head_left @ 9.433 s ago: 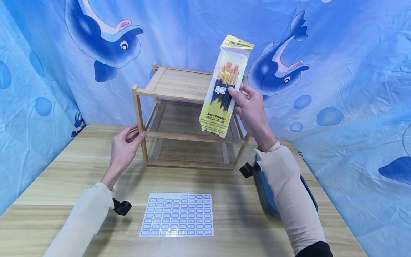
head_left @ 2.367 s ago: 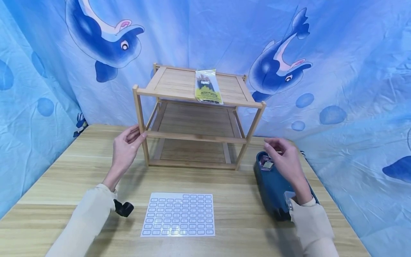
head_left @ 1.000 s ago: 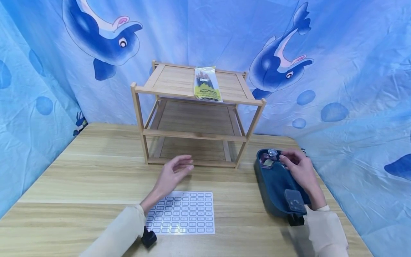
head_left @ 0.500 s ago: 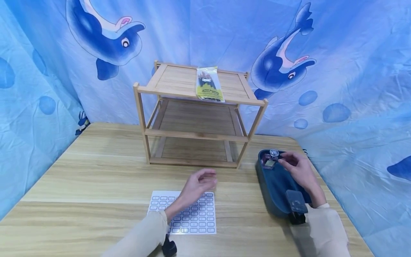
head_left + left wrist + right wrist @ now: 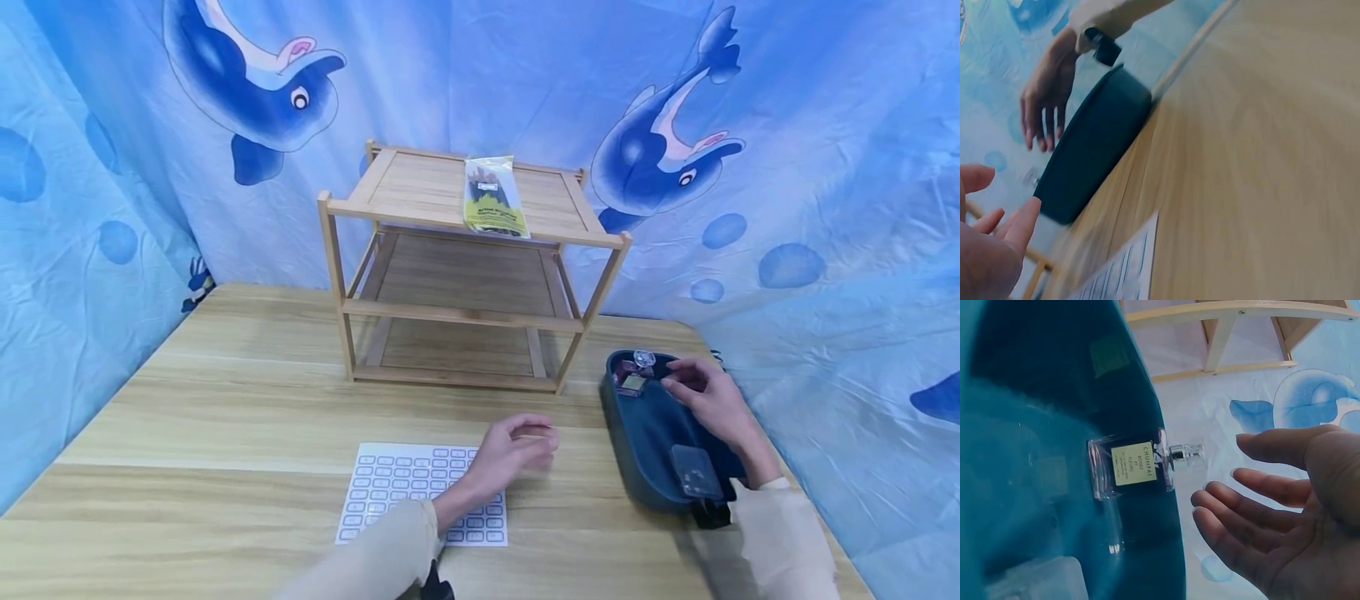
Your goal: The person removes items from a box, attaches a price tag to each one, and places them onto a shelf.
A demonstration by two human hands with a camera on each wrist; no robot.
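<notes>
A clear perfume bottle (image 5: 1135, 464) with a pale label and glass cap stands at the far end of a dark teal basin (image 5: 628, 454). My right hand (image 5: 708, 402) hovers over this basin, its fingers loosely bent close to the bottle's cap; in the right wrist view a gap separates them, and the hand holds nothing. My left hand (image 5: 510, 454) hangs above the table by the right side of a white label sheet (image 5: 397, 483), fingers relaxed and nothing in them. On the wooden rack's (image 5: 465, 315) top shelf lies a packet of artist brushes (image 5: 495, 200).
A clear plastic box (image 5: 696, 472) sits in the near part of the basin. The rack's two lower shelves are seen behind its front rails. Blue cloth with printed dolphins (image 5: 667, 150) hangs behind and beside the wooden table (image 5: 187, 417).
The brush packet went from my right hand onto the top shelf. My right hand moved down over the basin. My left hand let go of the rack's post and swept right across the label sheet.
</notes>
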